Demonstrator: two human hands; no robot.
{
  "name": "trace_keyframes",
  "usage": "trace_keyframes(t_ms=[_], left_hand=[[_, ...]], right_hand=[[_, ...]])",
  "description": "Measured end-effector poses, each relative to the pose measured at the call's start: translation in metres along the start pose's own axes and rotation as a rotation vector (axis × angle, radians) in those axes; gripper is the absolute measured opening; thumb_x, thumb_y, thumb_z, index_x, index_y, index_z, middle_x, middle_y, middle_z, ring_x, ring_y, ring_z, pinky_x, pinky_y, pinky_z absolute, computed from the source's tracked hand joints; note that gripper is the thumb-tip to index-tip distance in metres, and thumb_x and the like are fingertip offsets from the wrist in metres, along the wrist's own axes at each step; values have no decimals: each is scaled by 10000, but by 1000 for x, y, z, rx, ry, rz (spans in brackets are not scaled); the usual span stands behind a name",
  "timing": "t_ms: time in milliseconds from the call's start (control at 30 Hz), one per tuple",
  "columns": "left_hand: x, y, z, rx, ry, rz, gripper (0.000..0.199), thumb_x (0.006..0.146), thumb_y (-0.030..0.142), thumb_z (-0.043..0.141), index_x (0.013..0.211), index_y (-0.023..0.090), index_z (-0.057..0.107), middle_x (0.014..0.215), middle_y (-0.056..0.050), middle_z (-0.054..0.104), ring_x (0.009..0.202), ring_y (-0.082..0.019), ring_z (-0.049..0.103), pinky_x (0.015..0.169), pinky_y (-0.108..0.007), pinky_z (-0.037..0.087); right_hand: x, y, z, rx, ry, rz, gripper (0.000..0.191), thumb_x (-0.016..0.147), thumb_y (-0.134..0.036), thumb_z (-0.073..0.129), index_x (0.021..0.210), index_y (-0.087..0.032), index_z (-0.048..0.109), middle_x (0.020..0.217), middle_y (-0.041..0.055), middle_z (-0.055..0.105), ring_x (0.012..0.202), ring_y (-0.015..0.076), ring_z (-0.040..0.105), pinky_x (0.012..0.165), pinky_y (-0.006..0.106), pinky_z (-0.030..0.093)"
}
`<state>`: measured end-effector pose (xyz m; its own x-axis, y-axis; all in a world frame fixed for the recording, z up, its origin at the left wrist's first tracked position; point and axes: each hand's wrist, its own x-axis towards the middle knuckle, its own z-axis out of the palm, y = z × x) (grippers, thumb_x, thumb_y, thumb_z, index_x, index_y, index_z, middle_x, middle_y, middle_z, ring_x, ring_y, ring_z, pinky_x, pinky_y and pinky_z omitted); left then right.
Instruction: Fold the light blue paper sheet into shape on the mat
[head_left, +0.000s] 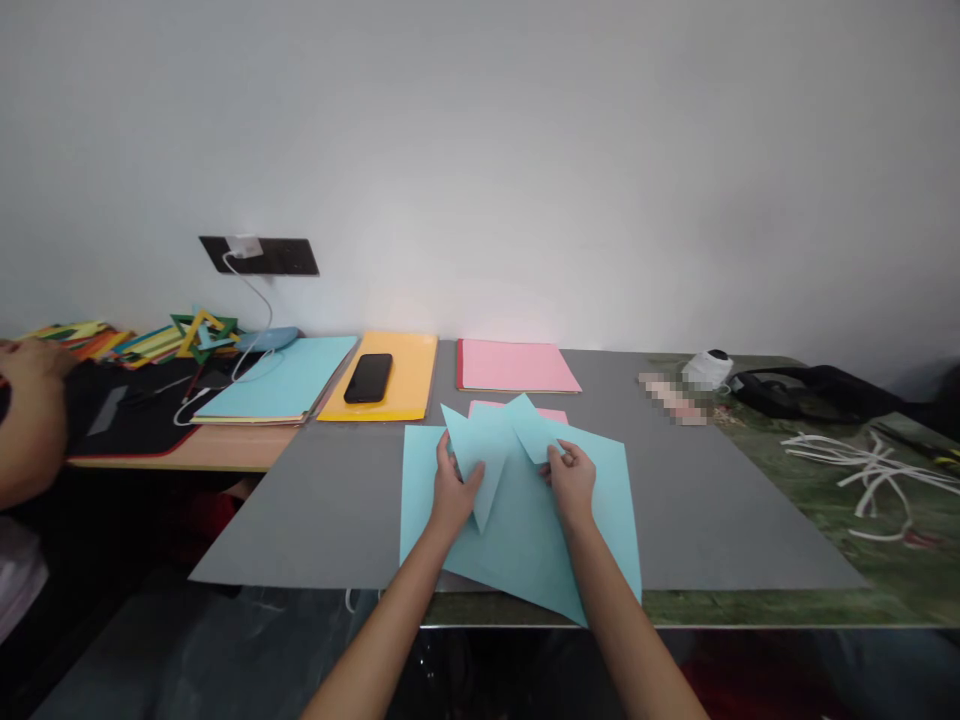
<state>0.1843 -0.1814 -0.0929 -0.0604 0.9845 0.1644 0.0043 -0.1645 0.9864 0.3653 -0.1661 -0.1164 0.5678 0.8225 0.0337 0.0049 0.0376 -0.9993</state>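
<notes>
Left hand: I see my left hand point(456, 485) grasping the folded blue paper point(478, 455), thumb in front, fingers behind.
Right hand: my right hand point(571, 478) pinches a flap at the right side of the same blue work; I cannot tell from here whether it is one piece or two.
Folded blue paper: held above the large blue sheets point(607, 520), which reach past the near edge of the grey sheet point(705, 520).
Table: green-patterned, its top point(757, 610) showing in front of the grey sheet and to the right.
Right side: white strips point(862, 460) lie loose on the green.
Just beyond the blue: a pink piece point(555, 415), partly covered.
Farther back: from left, a blue stack point(277, 385), yellow papers point(412, 375) bearing a black phone point(369, 378), and a pink stack point(517, 368).
Far left: another person's arm point(30, 430).
Wall: a dark socket panel point(289, 257) with a white charger point(244, 246) plugged in.
</notes>
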Motion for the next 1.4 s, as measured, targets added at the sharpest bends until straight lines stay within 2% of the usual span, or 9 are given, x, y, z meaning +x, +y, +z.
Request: trace_keyframes(t_ms=[167,333,433,667,833,1033,1200,1333,1400], left_hand=[[-3,4,-1,22,-22,37,826,697,269,575,1326,206,44,1042,-101,547,811,-177,587,729,-309,460],[-1,3,-3,224,-23,100,450,714,218,522,1157,189,452,1070,-82,543,995,-221,500,856,-353,385],[1,1,-3,307,-35,127,356,733,151,455,1083,176,516,1096,-76,532,1048,-203,460,912,-351,331],[-3,1,-4,335,-49,52,409,730,104,413,1123,189,492,1129,-64,518,1078,-193,436,938,-338,308],[-4,2,-5,321,-53,28,381,758,138,391,1121,197,492,1146,-58,513,1108,-198,412,958,-339,283],[-4,0,-4,306,-40,-6,374,760,150,397,1114,210,497,1156,-49,512,1148,-209,373,973,-360,255],[-4,1,-4,283,-59,50,399,747,142,424,1134,220,486,1155,-47,509,1110,-203,407,958,-361,278],[-3,2,-4,230,-26,-8,481,706,142,489,1179,214,440,1158,-67,501,1052,-209,452,909,-360,335],[-3,3,-4,191,-13,-20,538,696,153,511,1217,218,391,1181,-75,480,1023,-202,473,872,-348,368]], right_hand=[[3,1,-2,-71,-14,23,384,605,-374,586,895,-123,577,334,-44,492,332,148,490,367,250,370],[16,-18,14,124,-93,203,281,639,-218,508,905,-137,552,513,-15,591,436,145,575,381,222,409],[30,-36,51,91,-163,244,235,644,-115,479,867,-131,552,607,-5,609,469,115,595,380,176,408],[64,-50,179,63,-224,356,259,686,-30,443,933,-86,499,530,12,588,383,104,563,313,149,358],[74,-43,228,18,-253,378,301,731,-98,479,1027,-83,425,582,40,617,399,111,573,348,162,408],[81,-39,230,-65,-287,279,335,699,-146,543,1017,-101,448,589,26,617,396,87,538,355,157,387],[85,-39,217,-130,-482,168,326,647,-146,587,969,-133,534,591,-2,601,420,66,485,389,158,369],[81,-46,189,-154,-607,60,278,706,-181,530,982,-152,548,613,-6,593,489,73,496,469,171,398],[74,-51,164,-164,-685,15,197,723,-250,525,876,-148,595,619,4,598,520,85,512,511,191,415]])
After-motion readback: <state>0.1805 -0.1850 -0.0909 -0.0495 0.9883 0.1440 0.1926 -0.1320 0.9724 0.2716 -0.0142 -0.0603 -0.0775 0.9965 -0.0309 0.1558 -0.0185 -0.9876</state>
